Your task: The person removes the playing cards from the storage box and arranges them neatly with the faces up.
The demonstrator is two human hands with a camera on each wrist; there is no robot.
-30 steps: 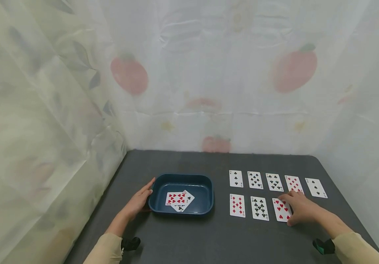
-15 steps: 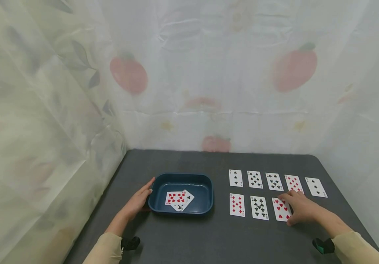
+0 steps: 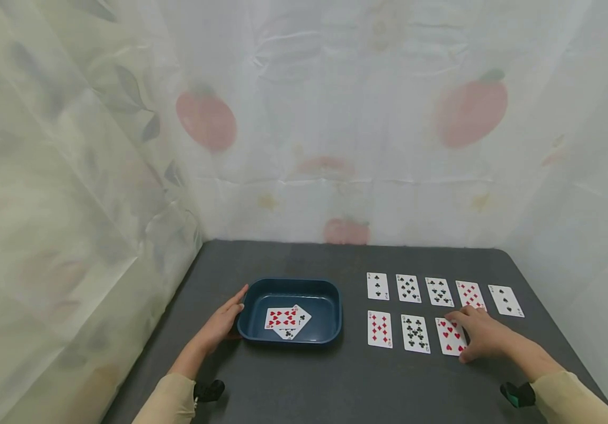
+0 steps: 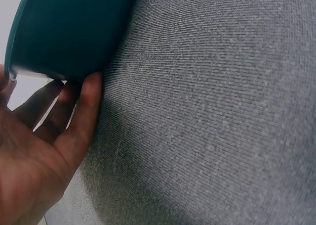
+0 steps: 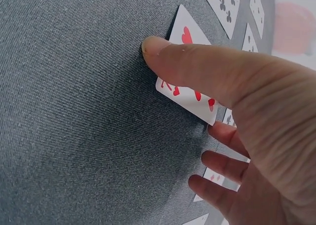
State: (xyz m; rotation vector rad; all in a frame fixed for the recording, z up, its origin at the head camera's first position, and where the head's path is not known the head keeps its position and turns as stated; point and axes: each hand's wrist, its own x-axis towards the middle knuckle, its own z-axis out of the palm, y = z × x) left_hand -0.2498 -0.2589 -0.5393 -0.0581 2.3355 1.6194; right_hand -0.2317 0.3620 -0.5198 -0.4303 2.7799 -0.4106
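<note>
In the head view, my left hand [image 3: 220, 325] rests against the left side of a dark blue tray [image 3: 328, 340]. Its fairly straight fingertips touch the tray's outer wall [image 4: 59, 42] in the left wrist view. Inside the tray lies a hearts card [image 3: 281, 318], overlapping a clubs card [image 3: 290, 334]. At the near right of the card rows, my right hand [image 3: 486, 337] holds a playing card with red hearts [image 3: 449, 337] by its edges. The right wrist view shows the thumb across this hearts card [image 5: 190, 33] and the index fingertip at its corner. The remaining fingers hang loose.
Several face-up cards lie in two rows, including a diamonds card [image 3: 380, 330] and a clubs card [image 3: 415, 334] in front. A spades card [image 3: 505, 301] ends the back row. White curtains [image 3: 335, 118] enclose the dark table [image 3: 304, 383] behind and at the sides.
</note>
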